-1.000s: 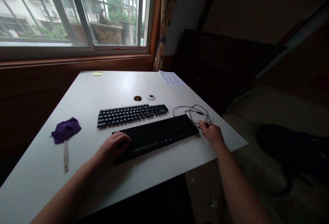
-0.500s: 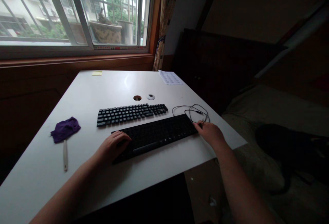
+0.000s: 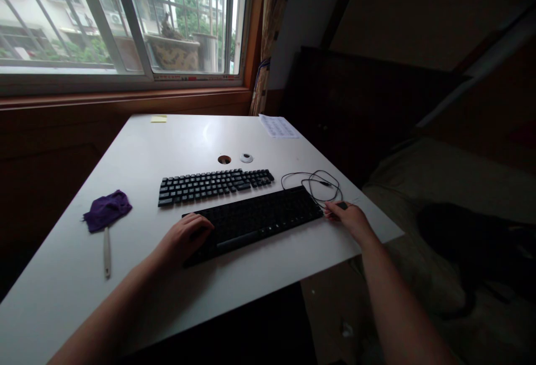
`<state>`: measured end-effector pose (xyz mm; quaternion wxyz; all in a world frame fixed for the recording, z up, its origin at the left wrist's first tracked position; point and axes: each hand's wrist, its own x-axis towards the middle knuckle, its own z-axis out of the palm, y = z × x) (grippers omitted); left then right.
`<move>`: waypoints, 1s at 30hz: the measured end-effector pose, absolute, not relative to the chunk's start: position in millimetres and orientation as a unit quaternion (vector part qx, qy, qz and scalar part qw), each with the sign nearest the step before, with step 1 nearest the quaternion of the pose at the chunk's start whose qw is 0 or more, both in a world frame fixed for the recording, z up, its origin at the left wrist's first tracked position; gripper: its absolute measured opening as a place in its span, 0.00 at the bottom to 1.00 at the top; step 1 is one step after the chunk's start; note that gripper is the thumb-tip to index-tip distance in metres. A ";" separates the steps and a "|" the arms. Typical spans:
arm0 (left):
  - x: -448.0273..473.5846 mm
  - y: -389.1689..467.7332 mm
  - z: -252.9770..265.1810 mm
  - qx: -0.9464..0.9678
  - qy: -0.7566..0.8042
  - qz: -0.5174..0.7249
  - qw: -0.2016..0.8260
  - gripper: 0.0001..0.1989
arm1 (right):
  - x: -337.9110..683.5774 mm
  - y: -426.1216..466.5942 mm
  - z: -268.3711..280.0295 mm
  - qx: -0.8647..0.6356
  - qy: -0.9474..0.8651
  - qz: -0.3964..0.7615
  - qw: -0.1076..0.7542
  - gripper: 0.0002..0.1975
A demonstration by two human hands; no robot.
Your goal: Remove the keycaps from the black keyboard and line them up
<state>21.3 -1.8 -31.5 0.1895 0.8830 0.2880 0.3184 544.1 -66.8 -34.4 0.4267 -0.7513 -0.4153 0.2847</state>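
Observation:
The black keyboard base (image 3: pixel 255 214) lies at a slant near the table's front edge, its key area dark and flat-looking. My left hand (image 3: pixel 187 236) is closed around its left end, thumb side toward the middle. Just off the right end, my right hand (image 3: pixel 347 219) is pinched, with a small dark object (image 3: pixel 343 205) showing at the fingers; its kind is too small to tell. Behind the base, rows of black keycaps (image 3: pixel 209 186) are laid out in keyboard order. A thin black cable (image 3: pixel 322 174) lies coiled by the right hand.
On the white table (image 3: pixel 180 142) a purple cloth (image 3: pixel 108 210) covers the head of a pale-handled tool (image 3: pixel 107 256) at left. A cable hole (image 3: pixel 224 159) and its round white cover (image 3: pixel 246 158) sit behind the keycaps. Papers (image 3: pixel 278 126) and yellow notes (image 3: pixel 158 119) lie at the back.
My right hand has shifted a little right and down, away from the base's right end. My left hand and the keyboard base have stayed in place.

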 end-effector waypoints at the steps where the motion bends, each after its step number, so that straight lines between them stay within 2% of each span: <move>1: 21.3 -1.8 -31.8 0.883 0.288 0.318 0.191 0.06 | 544.3 -67.4 -35.3 -0.751 -0.414 0.283 0.430 0.19; 5: 21.4 -1.7 -33.0 0.883 0.289 0.315 0.193 0.05 | 538.0 -69.8 -27.4 -0.772 -0.447 0.224 0.392 0.19; 10: 21.3 -1.4 -33.5 0.883 0.289 0.316 0.191 0.05 | 528.9 -71.1 -7.3 -0.765 -0.517 0.080 0.376 0.22; 15: 21.3 -1.4 -33.6 0.883 0.286 0.317 0.193 0.05 | 529.3 -64.6 -5.8 -0.735 -0.607 -0.035 0.300 0.22; 19: 21.2 -1.6 -34.0 0.883 0.285 0.318 0.194 0.05 | 526.1 -55.1 -18.1 -0.729 -0.639 -0.023 0.246 0.18; 23: 20.8 -1.3 -35.4 0.885 0.287 0.309 0.196 0.06 | 517.7 -45.0 -24.3 -0.742 -0.652 0.005 0.156 0.14; 30: 22.9 -3.1 -33.0 0.882 0.293 0.318 0.187 0.05 | 515.3 -30.0 -4.6 -0.796 -0.599 0.084 0.016 0.13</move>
